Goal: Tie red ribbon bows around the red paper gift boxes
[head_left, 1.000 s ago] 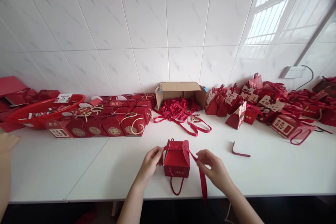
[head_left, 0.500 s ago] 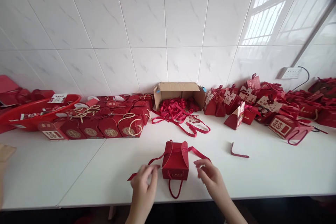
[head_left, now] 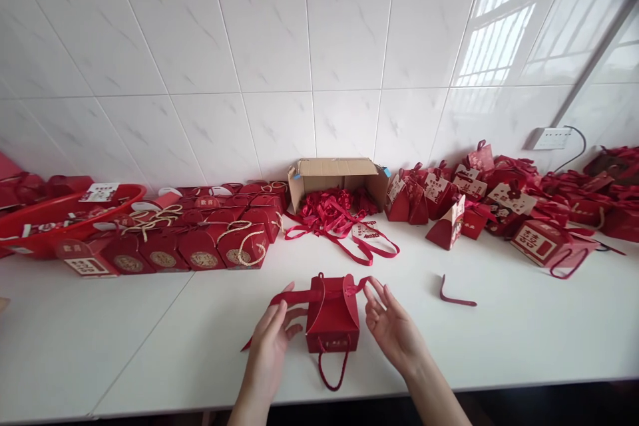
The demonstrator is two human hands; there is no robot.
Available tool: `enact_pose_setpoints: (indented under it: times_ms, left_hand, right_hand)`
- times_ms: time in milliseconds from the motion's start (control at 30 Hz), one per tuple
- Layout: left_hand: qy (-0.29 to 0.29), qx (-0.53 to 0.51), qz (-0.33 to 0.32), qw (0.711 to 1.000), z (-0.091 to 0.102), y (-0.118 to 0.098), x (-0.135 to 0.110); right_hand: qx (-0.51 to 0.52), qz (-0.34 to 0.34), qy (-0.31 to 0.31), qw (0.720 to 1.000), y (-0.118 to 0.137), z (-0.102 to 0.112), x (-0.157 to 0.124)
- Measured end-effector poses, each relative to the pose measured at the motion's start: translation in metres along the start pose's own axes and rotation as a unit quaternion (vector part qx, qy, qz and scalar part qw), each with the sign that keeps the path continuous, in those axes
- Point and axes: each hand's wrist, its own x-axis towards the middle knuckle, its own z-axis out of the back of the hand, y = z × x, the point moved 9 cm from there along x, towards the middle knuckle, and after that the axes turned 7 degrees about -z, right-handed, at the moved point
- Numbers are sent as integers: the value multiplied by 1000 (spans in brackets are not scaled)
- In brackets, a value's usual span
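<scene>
A small red gift box (head_left: 332,319) stands on the white table in front of me, its curved top flaps folded in. A twisted red cord handle (head_left: 333,383) hangs from its front toward me. A red ribbon (head_left: 299,297) runs across the box top and out on both sides. At the left, my left hand (head_left: 272,339) pinches the ribbon between thumb and fingers, with its tail hanging below. My right hand (head_left: 392,326), palm turned toward the box, has the ribbon's right part at its fingertips; the exact grip there is partly hidden.
Behind the box, a cardboard carton (head_left: 339,166) lies on its side, spilling red ribbons (head_left: 334,210). Rows of red boxes (head_left: 200,246) and a red basin (head_left: 134,196) stand left. Finished-looking red boxes (head_left: 539,243) crowd the right. A short dark-red strap (head_left: 456,299) lies nearer.
Both hands have come onto the ribbon. Its left part has been raised and now stretches straighter across the box top; the right part is lifted to my right fingers. The view has shifted slightly.
</scene>
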Motion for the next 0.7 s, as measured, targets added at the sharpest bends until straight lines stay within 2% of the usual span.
enact_pose_setpoints:
  times_ms: [67,167,367,433,567,700]
  left_hand:
    - [-27,-14,-1,1000,4,-5,6]
    - [-62,-23,-3,998,8,-8,12]
    - [-51,-62,16,997,1,-4,10]
    - [-47,-61,18,997,1,-3,9]
    - [-54,-55,26,997,3,0,10]
    - [-59,-73,32,995,5,4,9]
  right_hand:
    - [-5,19,-8,1000,7,-1,2]
    - [1,12,-36,999,4,3,2]
    - [-12,-89,-36,995,-28,14,-6]
    - [-10,-100,-31,994,-32,17,-5]
    - [3,-73,4,997,-22,12,8]
    - [-57,9,13,998,1,0,18]
